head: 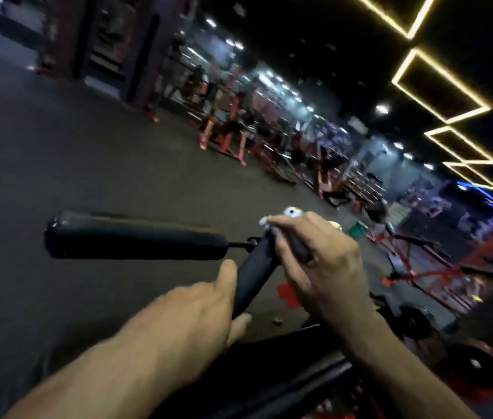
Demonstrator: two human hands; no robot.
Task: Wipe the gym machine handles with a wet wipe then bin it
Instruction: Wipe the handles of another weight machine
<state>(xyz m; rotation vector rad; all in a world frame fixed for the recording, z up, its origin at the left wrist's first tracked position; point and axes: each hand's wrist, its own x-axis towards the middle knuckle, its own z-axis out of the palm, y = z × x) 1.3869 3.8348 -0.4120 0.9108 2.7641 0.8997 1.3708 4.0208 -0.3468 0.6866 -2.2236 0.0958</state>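
Matt black grips, rubbery floor, painted frames

The handle point(251, 276) and the long roller point(133, 237) beside it look like matt black foam or rubber, smooth, joined by a thin dark metal pin point(240, 244). The floor point(73, 152) is dull grey, faintly speckled. Far frames point(227, 137) look like red-painted metal; blur hides finer texture.

Open floor point(88, 164) beyond padded roller point(136, 235)
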